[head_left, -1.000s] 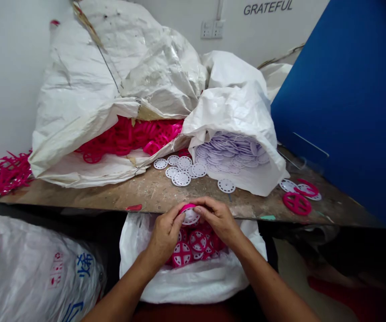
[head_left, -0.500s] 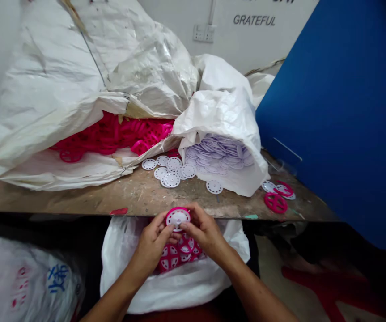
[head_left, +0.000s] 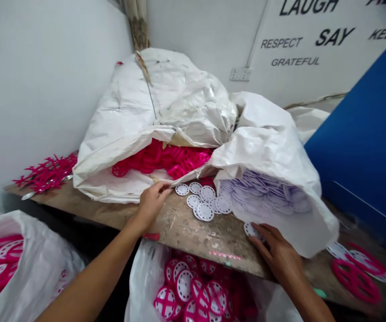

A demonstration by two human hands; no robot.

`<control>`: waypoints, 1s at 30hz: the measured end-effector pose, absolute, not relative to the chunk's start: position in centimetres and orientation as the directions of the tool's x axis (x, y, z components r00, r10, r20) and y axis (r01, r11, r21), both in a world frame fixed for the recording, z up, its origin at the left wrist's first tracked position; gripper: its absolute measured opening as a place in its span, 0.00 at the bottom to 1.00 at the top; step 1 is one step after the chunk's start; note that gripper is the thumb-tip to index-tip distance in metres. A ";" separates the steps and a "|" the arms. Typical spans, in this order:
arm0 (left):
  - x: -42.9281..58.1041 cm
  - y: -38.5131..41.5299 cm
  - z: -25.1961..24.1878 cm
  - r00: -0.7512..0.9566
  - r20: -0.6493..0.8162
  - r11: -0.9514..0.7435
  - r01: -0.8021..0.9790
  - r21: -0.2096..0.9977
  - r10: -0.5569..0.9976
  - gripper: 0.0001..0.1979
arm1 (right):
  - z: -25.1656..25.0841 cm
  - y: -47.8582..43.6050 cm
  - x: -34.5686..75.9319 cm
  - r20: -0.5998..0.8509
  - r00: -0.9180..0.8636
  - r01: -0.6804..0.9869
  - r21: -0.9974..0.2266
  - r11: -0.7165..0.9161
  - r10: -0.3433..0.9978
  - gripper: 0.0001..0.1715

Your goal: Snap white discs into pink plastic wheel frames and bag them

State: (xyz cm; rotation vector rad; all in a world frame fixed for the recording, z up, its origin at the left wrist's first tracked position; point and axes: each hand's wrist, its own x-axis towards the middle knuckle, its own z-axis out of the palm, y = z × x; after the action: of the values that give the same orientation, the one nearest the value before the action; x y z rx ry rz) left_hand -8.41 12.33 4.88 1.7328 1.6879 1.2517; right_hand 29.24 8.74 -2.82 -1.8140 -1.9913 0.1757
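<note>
My left hand (head_left: 153, 203) reaches over the table by the mouth of the sack of pink rings (head_left: 152, 158); its fingers are bent close together, and whether they hold anything is hidden. On the right, my right hand (head_left: 275, 246) has thumb and fingers closed around the edge of a white slotted disc (head_left: 251, 230) on the tabletop. Several loose white discs (head_left: 205, 211) lie between my hands. Behind them a white sack (head_left: 269, 134) spills pale discs (head_left: 260, 192).
Below the table edge, an open white bag (head_left: 146, 268) holds pink-and-white wheels (head_left: 184, 285). Another such bag (head_left: 41, 250) stands at left. Pink sprues (head_left: 50, 174) lie on the table (head_left: 176, 232). Pink rings (head_left: 355, 281) and discs lie right, near a blue panel (head_left: 363, 143).
My hands have parted, left toward the pink sack and right to a loose disc. The pink-and-white wheel they held is gone from them. The view has shifted, showing more of the left side.
</note>
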 end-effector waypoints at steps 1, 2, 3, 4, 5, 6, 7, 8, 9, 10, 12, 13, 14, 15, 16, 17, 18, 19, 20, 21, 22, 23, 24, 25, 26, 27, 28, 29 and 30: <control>-8.7 14.5 4.9 -0.189 0.337 -0.179 0.563 0.807 0.922 0.11 | -3.1 8.6 29.4 0.248 -0.031 0.904 -0.406 0.133 0.968 0.28; -8.9 16.5 4.7 -0.228 0.355 -0.178 0.555 0.813 0.907 0.11 | -3.3 8.5 29.5 0.259 -0.009 0.890 -0.438 0.125 0.966 0.28; -9.0 18.3 4.6 -0.257 0.360 -0.176 0.540 0.823 0.897 0.11 | -3.4 8.5 29.6 0.260 0.023 0.876 -0.471 0.106 0.965 0.30; -8.9 19.8 4.3 -0.274 0.357 -0.173 0.523 0.834 0.893 0.10 | -3.3 8.5 29.7 0.251 0.058 0.861 -0.502 0.079 0.966 0.31; -8.9 21.0 4.0 -0.287 0.348 -0.171 0.500 0.849 0.892 0.08 | -3.1 8.5 29.9 0.232 0.090 0.848 -0.528 0.047 0.969 0.33; -8.8 21.7 3.8 -0.297 0.334 -0.168 0.470 0.866 0.895 0.06 | -3.0 8.6 30.0 0.206 0.118 0.835 -0.550 0.015 0.971 0.35; -8.8 22.1 3.5 -0.305 0.317 -0.164 0.436 0.885 0.898 0.04 | -2.7 8.7 30.1 0.183 0.140 0.820 -0.573 -0.011 0.973 0.36; -8.8 22.1 3.4 -0.315 0.297 -0.159 0.396 0.904 0.901 0.03 | -2.5 8.8 30.2 0.164 0.158 0.799 -0.601 -0.028 0.974 0.36; -8.8 21.6 3.3 -0.324 0.275 -0.155 0.351 0.923 0.905 0.02 | -2.3 8.8 30.2 0.152 0.173 0.766 -0.641 -0.036 0.973 0.35; -8.9 20.8 3.3 -0.328 0.250 -0.150 0.301 0.942 0.911 0.02 | -2.0 8.8 30.0 0.142 0.191 0.720 -0.693 -0.040 0.971 0.33; -9.2 18.2 3.6 -0.304 0.191 -0.137 0.191 0.972 0.933 0.05 | -1.4 8.5 29.1 0.109 0.238 0.582 -0.811 -0.052 0.965 0.31; -9.3 16.6 3.8 -0.275 0.164 -0.127 0.148 0.981 0.947 0.07 | -1.1 8.2 28.3 0.083 0.260 0.494 -0.867 -0.058 0.962 0.30; -9.3 14.8 4.0 -0.234 0.130 -0.111 0.090 0.990 0.964 0.08 | -0.6 7.8 27.3 0.053 0.269 0.398 -0.915 -0.061 0.962 0.30; -9.1 13.1 4.2 -0.183 0.084 -0.085 0.003 0.996 0.979 0.09 | 0.0 7.4 26.0 0.025 0.264 0.301 -0.952 -0.058 0.964 0.30; -8.8 11.3 4.3 -0.125 0.029 -0.043 -0.110 0.993 0.992 0.10 | 0.7 7.0 24.6 0.004 0.241 0.205 -0.978 -0.047 0.970 0.31; -8.3 9.8 4.4 -0.060 -0.028 0.013 -0.235 0.972 0.998 0.10 | 1.4 6.5 23.1 -0.003 0.194 0.111 -0.994 -0.025 0.981 0.30; -7.7 8.3 4.5 0.006 -0.081 0.078 -0.354 0.932 0.997 0.10 | 2.2 6.1 21.7 0.002 0.152 0.036 -0.999 -0.003 0.988 0.29; -6.9 7.1 4.4 0.067 -0.126 0.143 -0.450 0.881 0.990 0.10 | 2.9 5.8 20.3 0.015 0.112 -0.016 -1.000 0.017 0.994 0.27; -6.1 6.1 4.3 0.116 -0.160 0.197 -0.509 0.838 0.980 0.09 | 3.5 5.5 19.0 0.047 0.084 -0.048 -0.998 0.051 0.995 0.25; -5.1 5.2 4.2 0.152 -0.185 0.238 -0.527 0.816 0.971 0.09 | 3.9 5.3 17.9 0.080 0.062 -0.061 -0.995 0.084 0.995 0.23; -4.0 4.5 4.1 0.182 -0.204 0.270 -0.528 0.805 0.962 0.09 | 4.2 5.2 17.1 0.120 0.047 -0.051 -0.991 0.122 0.992 0.22; -2.9 4.0 4.0 0.205 -0.218 0.294 -0.518 0.803 0.954 0.10 | 4.2 5.0 16.5 0.171 0.034 -0.009 -0.985 0.171 0.985 0.20; -1.9 3.5 3.8 0.215 -0.226 0.306 -0.499 0.811 0.950 0.12 | 4.0 4.8 16.1 0.229 0.020 0.061 -0.972 0.228 0.973 0.19; -0.9 3.1 3.7 0.209 -0.225 0.299 -0.472 0.829 0.952 0.14 | 3.7 4.6 15.9 0.291 0.007 0.148 -0.946 0.287 0.957 0.18; -0.1 2.8 3.6 0.192 -0.216 0.280 -0.437 0.855 0.957 0.15 | 3.3 4.4 15.9 0.352 -0.007 0.239 -0.908 0.344 0.936 0.18; 0.6 2.6 3.5 0.167 -0.200 0.252 -0.398 0.882 0.965 0.16 | 2.9 4.1 16.0 0.406 -0.019 0.316 -0.865 0.391 0.914 0.17; 1.1 2.4 3.3 0.146 -0.179 0.220 -0.357 0.908 0.973 0.17 | 2.6 3.9 16.2 0.444 -0.030 0.367 -0.829 0.423 0.896 0.17; 1.4 2.2 3.2 0.132 -0.152 0.186 -0.311 0.932 0.980 0.17 | 2.4 3.7 16.4 0.461 -0.043 0.387 -0.810 0.440 0.886 0.16; 1.5 2.1 3.0 0.121 -0.119 0.147 -0.256 0.955 0.985 0.17 | 2.2 3.5 16.6 0.457 -0.065 0.382 -0.810 0.445 0.887 0.16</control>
State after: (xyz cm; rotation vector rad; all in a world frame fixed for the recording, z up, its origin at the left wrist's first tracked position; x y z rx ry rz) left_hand 1.55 2.07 3.01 0.9649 0.9993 1.1508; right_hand 16.64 3.52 2.24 -1.1179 -1.6547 0.6063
